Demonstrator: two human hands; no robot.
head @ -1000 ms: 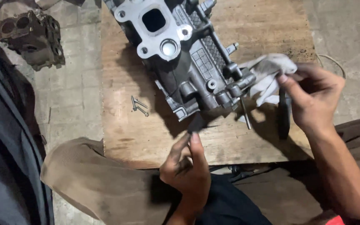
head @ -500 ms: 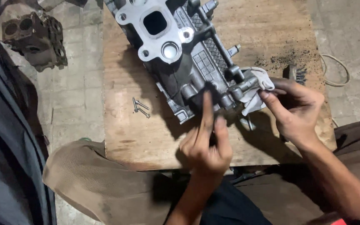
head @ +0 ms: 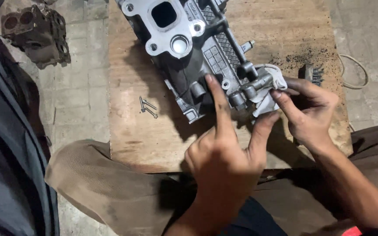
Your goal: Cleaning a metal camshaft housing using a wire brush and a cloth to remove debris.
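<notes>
Fingers pinching white rag, rag partly hidden

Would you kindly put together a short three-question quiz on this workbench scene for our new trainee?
1. True or false: the left hand rests its forefinger on the grey metal casting.
2. What does the right hand press against the casting's ports? A) a white rag B) a hammer C) a spanner
3. What small loose parts lie on the wooden board to the left of the casting?

Key:
1. True.
2. A, the white rag.
3. A few bolts.
</notes>
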